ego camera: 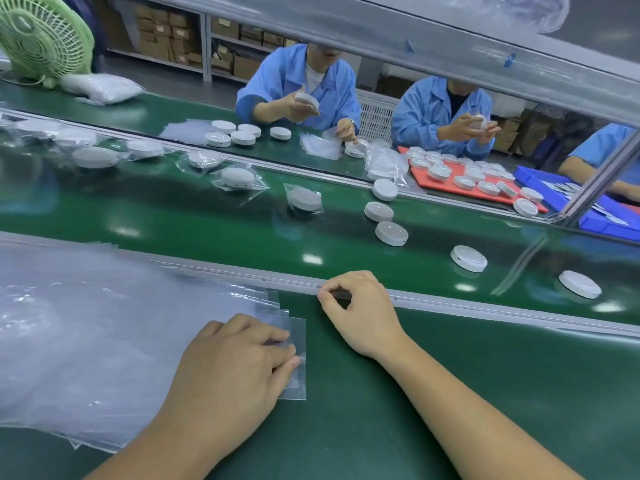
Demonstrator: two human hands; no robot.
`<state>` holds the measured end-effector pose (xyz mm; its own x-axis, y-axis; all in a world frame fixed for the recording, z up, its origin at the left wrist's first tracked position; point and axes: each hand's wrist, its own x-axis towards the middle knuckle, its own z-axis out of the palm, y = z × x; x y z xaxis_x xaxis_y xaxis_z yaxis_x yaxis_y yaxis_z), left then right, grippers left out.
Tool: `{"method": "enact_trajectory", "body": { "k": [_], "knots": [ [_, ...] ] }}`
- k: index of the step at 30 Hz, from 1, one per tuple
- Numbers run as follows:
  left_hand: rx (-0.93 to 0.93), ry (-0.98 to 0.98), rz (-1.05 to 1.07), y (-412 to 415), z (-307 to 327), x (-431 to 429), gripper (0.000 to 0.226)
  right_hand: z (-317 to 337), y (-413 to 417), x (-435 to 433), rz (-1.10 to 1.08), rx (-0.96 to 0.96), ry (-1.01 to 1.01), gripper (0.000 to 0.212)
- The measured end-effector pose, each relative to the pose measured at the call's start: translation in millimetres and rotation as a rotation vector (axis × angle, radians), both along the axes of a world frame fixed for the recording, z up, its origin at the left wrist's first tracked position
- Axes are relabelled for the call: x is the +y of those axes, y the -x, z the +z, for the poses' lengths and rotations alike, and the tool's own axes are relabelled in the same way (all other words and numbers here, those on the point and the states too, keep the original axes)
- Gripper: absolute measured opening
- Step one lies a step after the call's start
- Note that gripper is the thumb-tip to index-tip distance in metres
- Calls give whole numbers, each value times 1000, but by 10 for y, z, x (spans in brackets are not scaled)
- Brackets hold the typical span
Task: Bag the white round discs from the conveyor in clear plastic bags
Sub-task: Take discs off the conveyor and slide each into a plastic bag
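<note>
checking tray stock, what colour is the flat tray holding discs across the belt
Red. The flat tray shows best in the head view, the only one.

We see a dark green belt (207, 216) carrying plain white discs (391, 233), with clear bags (104, 323) beside it. Beyond it we note a red tray (424, 180), a blue bin (595, 221), a pale green fan (41, 36), light blue coats (277, 77) and brown cartons (156, 32).
</note>
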<state>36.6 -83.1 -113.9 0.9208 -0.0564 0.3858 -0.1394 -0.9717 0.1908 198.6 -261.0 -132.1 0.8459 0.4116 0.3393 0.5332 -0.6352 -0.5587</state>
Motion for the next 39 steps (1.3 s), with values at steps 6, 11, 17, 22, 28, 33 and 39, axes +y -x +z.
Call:
{"method": "enact_trajectory", "body": {
  "k": [6,11,17,22,28,33,39],
  "knots": [
    [-18,15,-10,11,10,-3,26,4,22,-2,-3,-6,15,12],
    [-38,51,-21,34,26,-3,17,2,22,-4,-16,-21,37,11],
    [-32,50,-20,19,15,-14,36,-2,28,-8,-16,-27,20,13],
    [-41,32,-24,10,6,-27,38,8,49,-12,-1,-40,38,13],
    [-129,-40,-86,-13,-21,-44,40,174,-95,-55,-111,400,-655,11],
    [-144,-29,-115,-27,-29,-47,38,313,-619,-550,-427,-22,-193,29],
    [-116,-8,-130,-65,-41,-57,34,300,-1556,-1089,-643,112,438,86]
  ]
}}
